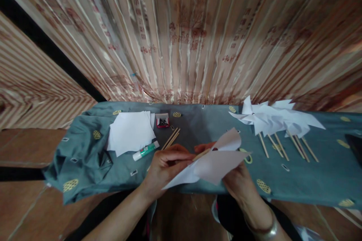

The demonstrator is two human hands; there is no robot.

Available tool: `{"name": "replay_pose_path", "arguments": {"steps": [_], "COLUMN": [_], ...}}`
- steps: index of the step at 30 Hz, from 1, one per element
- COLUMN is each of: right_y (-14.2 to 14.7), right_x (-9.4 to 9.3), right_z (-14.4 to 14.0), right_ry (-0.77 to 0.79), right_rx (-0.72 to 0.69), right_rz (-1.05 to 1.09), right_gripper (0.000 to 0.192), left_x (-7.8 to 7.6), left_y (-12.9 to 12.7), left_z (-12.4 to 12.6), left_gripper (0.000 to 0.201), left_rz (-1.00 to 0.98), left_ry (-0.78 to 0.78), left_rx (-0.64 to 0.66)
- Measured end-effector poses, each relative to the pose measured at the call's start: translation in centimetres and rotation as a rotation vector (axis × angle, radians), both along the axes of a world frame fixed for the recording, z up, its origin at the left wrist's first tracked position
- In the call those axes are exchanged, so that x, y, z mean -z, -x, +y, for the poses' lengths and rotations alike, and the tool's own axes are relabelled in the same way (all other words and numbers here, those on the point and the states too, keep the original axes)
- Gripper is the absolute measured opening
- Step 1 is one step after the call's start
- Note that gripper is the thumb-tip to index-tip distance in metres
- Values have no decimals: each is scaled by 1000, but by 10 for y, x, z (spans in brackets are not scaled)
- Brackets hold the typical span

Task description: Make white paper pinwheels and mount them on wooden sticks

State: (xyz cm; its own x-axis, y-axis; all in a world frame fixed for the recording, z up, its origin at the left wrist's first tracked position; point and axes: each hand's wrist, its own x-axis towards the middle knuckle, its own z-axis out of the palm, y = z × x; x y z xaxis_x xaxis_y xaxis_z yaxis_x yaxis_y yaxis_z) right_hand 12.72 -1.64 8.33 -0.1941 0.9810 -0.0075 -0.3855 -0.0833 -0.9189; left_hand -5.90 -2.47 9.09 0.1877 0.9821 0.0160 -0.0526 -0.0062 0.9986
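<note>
Both forearms come up from the bottom edge, a metal bracelet on the right wrist. Left hand is closed around a thin wooden stick, fingers curled so the stick points toward the middle of a folded white paper pinwheel. Right hand sits under and behind the paper, mostly hidden by it; it seems to support the sheet from below, but I cannot tell whether its fingers are closed. Held like this, just above the near edge of the worktop, the paper stays flat enough for the stick to meet its centre.

Supplies lie within easy reach on the grey-green cloth: a glue stick just beside a stack of white paper squares, a small red box of dark pins behind it, and spare sticks near the left hand. Well apart to the right, white pinwheels on sticks lie together. A patterned curtain hangs behind.
</note>
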Motion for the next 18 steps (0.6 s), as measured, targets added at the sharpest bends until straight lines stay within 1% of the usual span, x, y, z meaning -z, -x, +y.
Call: {"name": "replay_pose_path", "arguments": {"steps": [3, 7, 10, 13, 18], "right_y": [-1, 0, 0, -3, -10], "right_x": [5, 10, 13, 14, 13], "right_z": [1, -2, -4, -5, -4], "right_ry": [34, 61, 40, -3, -58], "right_rx": [-5, 33, 61, 78, 41], "right_rz": [-4, -39, 0, 30, -93], "right_gripper": [27, 25, 23, 20, 20], "left_x": [1, 0, 0, -1, -1], "left_y": [-2, -3, -3, -3, -3], "left_z": [-2, -3, -2, -3, -3], "left_gripper": [14, 14, 15, 17, 17], "left_rz": [1, 11, 9, 2, -32], "left_ry": [-8, -62, -107, -99, -48], "left_rx": [-10, -10, -5, -10, -22]}}
